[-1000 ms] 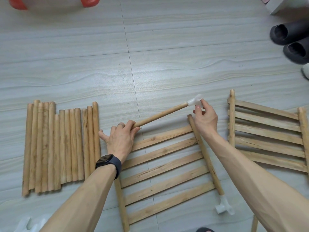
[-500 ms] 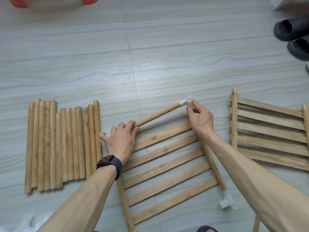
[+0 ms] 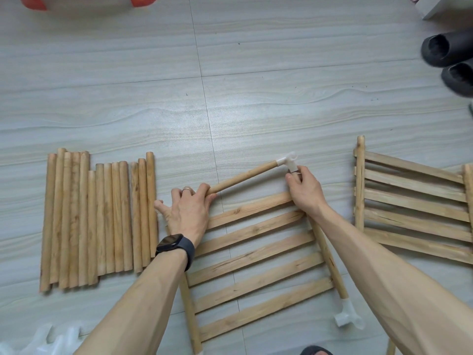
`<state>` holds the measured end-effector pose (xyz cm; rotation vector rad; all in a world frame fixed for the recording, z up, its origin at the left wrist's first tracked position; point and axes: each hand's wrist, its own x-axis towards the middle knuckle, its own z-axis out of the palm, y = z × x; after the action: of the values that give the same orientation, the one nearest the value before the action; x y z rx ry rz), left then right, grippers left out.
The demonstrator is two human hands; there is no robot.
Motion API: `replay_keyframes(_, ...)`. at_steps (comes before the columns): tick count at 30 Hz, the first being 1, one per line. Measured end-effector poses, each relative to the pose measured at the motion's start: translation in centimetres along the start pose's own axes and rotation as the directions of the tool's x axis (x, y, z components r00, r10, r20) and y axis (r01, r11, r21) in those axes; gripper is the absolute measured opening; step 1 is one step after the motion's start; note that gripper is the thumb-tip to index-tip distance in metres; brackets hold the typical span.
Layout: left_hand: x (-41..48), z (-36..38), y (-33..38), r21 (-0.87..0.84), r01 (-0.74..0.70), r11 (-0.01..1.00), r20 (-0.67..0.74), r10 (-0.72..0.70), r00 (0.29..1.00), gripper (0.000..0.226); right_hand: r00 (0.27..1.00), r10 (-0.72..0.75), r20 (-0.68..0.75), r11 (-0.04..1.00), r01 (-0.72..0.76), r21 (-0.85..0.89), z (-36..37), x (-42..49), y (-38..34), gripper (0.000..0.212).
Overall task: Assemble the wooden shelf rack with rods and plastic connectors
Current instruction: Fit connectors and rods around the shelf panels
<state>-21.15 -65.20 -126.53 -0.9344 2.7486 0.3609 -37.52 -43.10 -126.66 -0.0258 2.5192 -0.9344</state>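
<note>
Head view, joining a rod to a shelf panel on the floor (image 3: 256,98). The left hand (image 3: 188,213) curls its fingers over the near end of the rod (image 3: 243,176), thumb spread wide. The right hand (image 3: 305,190) pinches the white plastic connector (image 3: 288,161) fitted on the rod's far end. It holds it just above the top of the panel's side rail (image 3: 330,265). The rail tip itself is hidden under the fingers, so seating cannot be confirmed. The shelf panel (image 3: 256,257) lies flat between the forearms, and a second connector (image 3: 348,315) is already on the rail's lower end.

Handling, as judged: the rod is light, stiff and dry-surfaced, so a loose wrap near one end steers it well. The connector is small, smooth and probably a tight push fit. It is best gripped around its socket body and pressed along the rail's axis, since a skewed push could bind or split the thin plastic. The slats look thin, so the panel is better braced at its rails.

Loose rods (image 3: 97,219) lie side by side at the left, and a second panel (image 3: 414,201) lies at the right.
</note>
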Motion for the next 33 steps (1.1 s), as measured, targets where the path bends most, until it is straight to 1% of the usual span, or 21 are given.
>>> replay_keyframes(2, -0.1, 0.0, -0.3, 0.005, -0.017, 1.000, -0.018, 0.017, 1.000, 0.032, 0.998, -0.068, -0.018, 0.997, 0.067, -0.036, 0.1, -0.3, 0.3, 0.022)
replay_keyframes(4, -0.1, 0.1, -0.6, 0.026, -0.031, 0.999, -0.030, 0.032, 0.999, 0.031, 0.987, -0.158, -0.034, 0.979, 0.152, -0.139, 0.2, -0.8, 0.8, 0.024)
replay_keyframes(7, -0.2, 0.0, -0.9, 0.082, -0.055, 0.995, -0.026, 0.058, 0.998, 0.031, 0.964, -0.260, -0.057, 0.919, 0.229, -0.322, 0.7, -1.4, 1.3, 0.026)
replay_keyframes(10, -0.2, -0.1, -0.9, 0.090, -0.066, 0.994, -0.018, 0.068, 0.998, 0.032, 0.950, -0.307, -0.053, 0.854, 0.250, -0.457, 0.6, -1.6, 1.4, 0.029)
replay_keyframes(13, -0.1, -0.1, -0.9, 0.097, -0.078, 0.992, -0.018, 0.080, 0.997, 0.032, 0.955, -0.295, -0.032, 0.805, 0.231, -0.546, 0.3, -1.6, 1.4, 0.032)
replay_keyframes(17, 0.0, 0.0, -1.0, 0.095, -0.095, 0.991, -0.027, 0.098, 0.995, 0.031, 0.961, -0.275, -0.021, 0.782, 0.210, -0.587, 0.4, -1.8, 1.2, 0.030)
replay_keyframes(22, 0.1, -0.1, -1.2, 0.142, -0.137, 0.980, -0.006, 0.139, 0.990, 0.034, 0.961, -0.275, 0.001, 0.743, 0.213, -0.634, 0.4, -2.0, 1.3, 0.031)
replay_keyframes(26, 0.0, 0.1, -1.6, 0.127, -0.167, 0.978, -0.017, 0.171, 0.985, 0.033, 0.954, -0.300, -0.014, 0.751, 0.227, -0.620, 0.4, -2.3, 1.5, 0.030)
replay_keyframes(30, -0.4, 0.4, -2.3, 0.134, -0.268, 0.954, -0.040, 0.276, 0.960, 0.032, 0.945, -0.325, -0.033, 0.771, 0.244, -0.588, 0.4, -2.7, 1.8, 0.028)
replay_keyframes(33, -0.6, 0.5, -2.4, 0.161, -0.294, 0.942, -0.049, 0.305, 0.951, 0.031, 0.934, -0.352, -0.058, 0.780, 0.258, -0.570, 0.4, -3.0, 2.1, 0.028)
